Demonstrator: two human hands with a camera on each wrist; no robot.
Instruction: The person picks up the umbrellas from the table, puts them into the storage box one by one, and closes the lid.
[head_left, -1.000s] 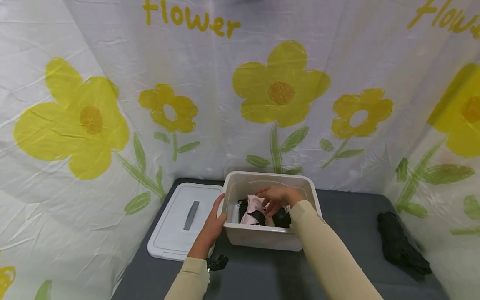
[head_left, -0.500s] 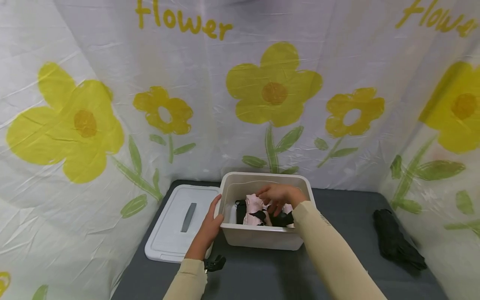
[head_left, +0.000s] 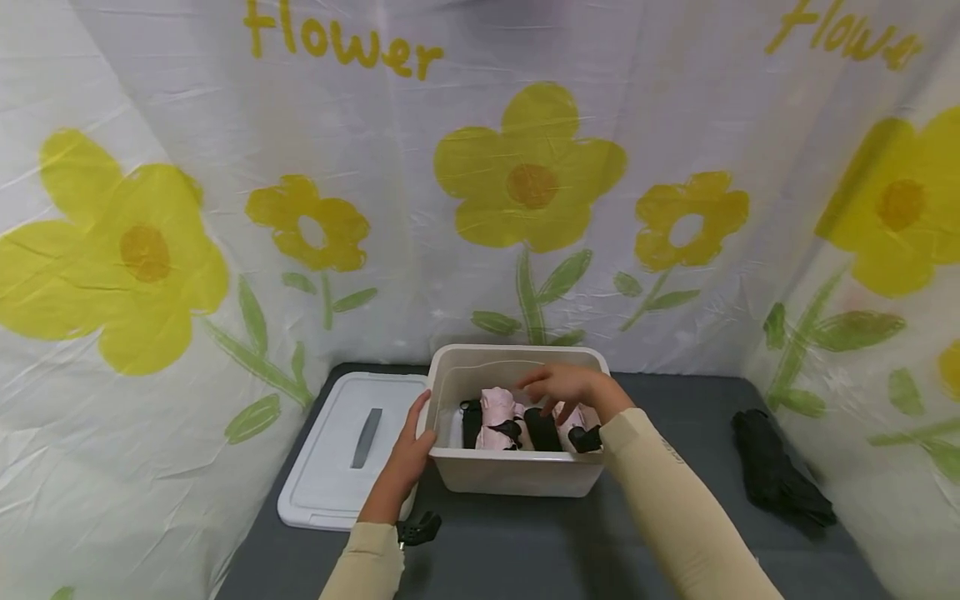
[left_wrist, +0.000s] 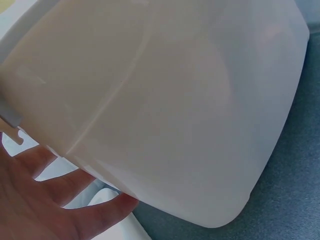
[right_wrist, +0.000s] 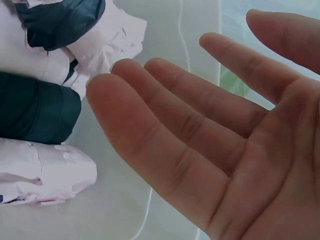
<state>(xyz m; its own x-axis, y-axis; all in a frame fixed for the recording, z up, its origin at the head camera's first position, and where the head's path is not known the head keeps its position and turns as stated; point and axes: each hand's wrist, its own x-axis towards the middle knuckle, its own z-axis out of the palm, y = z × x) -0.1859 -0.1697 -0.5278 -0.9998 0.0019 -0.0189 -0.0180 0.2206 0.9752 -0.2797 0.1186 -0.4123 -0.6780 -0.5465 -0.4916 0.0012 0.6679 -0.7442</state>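
Note:
A white plastic bin (head_left: 517, 477) stands on the dark grey surface. Inside it lie pink rolled bundles (head_left: 497, 414) and black rolled bundles (head_left: 542, 429) side by side. My right hand (head_left: 558, 385) hovers over them with straight, spread fingers and holds nothing. In the right wrist view the open palm (right_wrist: 210, 145) is above a pink bundle (right_wrist: 42, 172) and a dark bundle (right_wrist: 35, 107). My left hand (head_left: 411, 450) rests flat against the bin's left wall. The left wrist view shows its fingers (left_wrist: 65, 192) straight beside the bin wall (left_wrist: 175, 100).
The bin's white lid (head_left: 337, 467) with a grey handle (head_left: 367, 426) lies flat to the left of the bin. A black folded bundle (head_left: 780, 479) lies at the right on the grey surface (head_left: 525, 542). White sheets printed with yellow flowers (head_left: 528, 179) close in the back and both sides.
My right hand's fingers have lifted off the bundles, and a black roll now shows between the pink ones. My left hand stays on the bin's side.

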